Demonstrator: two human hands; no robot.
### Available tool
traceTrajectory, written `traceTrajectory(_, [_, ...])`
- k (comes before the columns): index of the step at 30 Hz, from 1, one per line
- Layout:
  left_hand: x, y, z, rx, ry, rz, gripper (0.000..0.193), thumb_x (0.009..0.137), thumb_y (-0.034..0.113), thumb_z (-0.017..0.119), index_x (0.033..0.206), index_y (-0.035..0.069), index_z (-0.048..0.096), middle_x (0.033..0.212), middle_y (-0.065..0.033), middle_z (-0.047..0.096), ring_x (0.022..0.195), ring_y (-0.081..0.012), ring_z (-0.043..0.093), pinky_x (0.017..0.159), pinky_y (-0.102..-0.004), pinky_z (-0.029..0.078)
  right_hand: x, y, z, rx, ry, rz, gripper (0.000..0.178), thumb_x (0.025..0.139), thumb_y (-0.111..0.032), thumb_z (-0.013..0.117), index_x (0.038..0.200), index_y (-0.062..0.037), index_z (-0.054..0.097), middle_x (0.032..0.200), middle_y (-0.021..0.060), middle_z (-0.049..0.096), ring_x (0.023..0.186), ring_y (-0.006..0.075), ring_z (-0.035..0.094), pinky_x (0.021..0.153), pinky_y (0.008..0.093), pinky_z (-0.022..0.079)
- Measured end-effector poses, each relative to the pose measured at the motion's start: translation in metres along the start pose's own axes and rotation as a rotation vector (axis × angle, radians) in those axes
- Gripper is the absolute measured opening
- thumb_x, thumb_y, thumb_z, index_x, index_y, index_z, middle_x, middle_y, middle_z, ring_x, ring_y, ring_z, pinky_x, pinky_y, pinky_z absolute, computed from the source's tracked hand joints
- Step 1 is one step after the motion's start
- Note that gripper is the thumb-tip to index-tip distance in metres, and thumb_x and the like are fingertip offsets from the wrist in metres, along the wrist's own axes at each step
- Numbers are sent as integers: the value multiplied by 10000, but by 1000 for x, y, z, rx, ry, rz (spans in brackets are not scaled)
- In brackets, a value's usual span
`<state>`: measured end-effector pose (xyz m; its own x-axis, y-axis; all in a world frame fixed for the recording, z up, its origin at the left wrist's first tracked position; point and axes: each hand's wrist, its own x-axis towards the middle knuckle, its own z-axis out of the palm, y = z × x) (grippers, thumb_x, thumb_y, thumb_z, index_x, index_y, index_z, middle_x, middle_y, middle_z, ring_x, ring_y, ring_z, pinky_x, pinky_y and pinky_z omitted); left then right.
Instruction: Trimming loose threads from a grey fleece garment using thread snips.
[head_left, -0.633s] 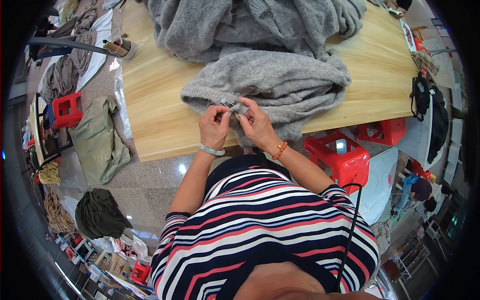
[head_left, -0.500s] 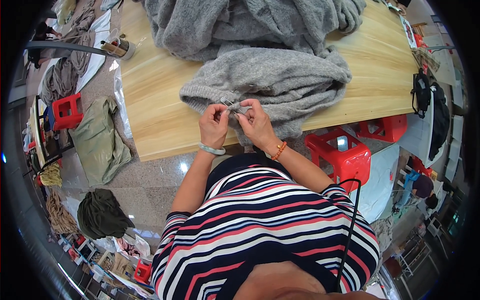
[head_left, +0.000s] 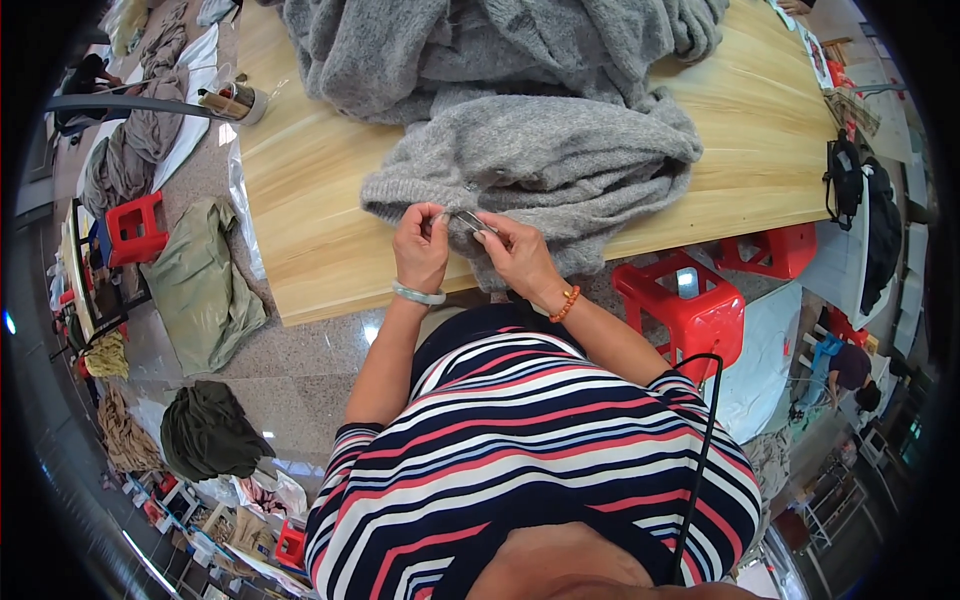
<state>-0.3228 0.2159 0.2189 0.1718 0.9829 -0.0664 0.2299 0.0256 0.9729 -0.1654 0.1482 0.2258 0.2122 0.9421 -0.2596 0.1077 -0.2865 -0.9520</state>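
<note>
Left hand [head_left: 421, 245] pinches the grey knit garment [head_left: 560, 150] beside its ribbed left end, the nearer hand to it; right hand [head_left: 520, 258] grasps a slim metal tool [head_left: 469, 219] slanting up-left toward that pinch, the garment lying lengthwise left to right, mostly beyond both grips.

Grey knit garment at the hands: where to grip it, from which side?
Probably the rounded right end of the grey knit garment, coming from the person's right over the wooden tabletop. Its loose folds bunch into ridges that should pinch easily, and it sits away from the left hand and right hand, both at the near edge.
</note>
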Motion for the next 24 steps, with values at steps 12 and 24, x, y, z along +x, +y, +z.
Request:
traceTrajectory(12, [15,-31,-15,-882,-248,-655,76,938,85,616,995,35,615,844,-18,650,665,-74,546,594,-214,424,24,10,-21,3,-287,133,291,920,-115,618,1192,-27,673,710,111,653,671,84,588,607,273,478])
traceTrajectory(24, [5,-39,-17,-628,-171,-517,83,947,116,623,992,46,615,809,5,625,665,-67,530,603,-210,423,26,-6,-26,-394,-230,-340,273,931,-114,613,1184,-51,693,614,28,580,536,70,469,499,286,412])
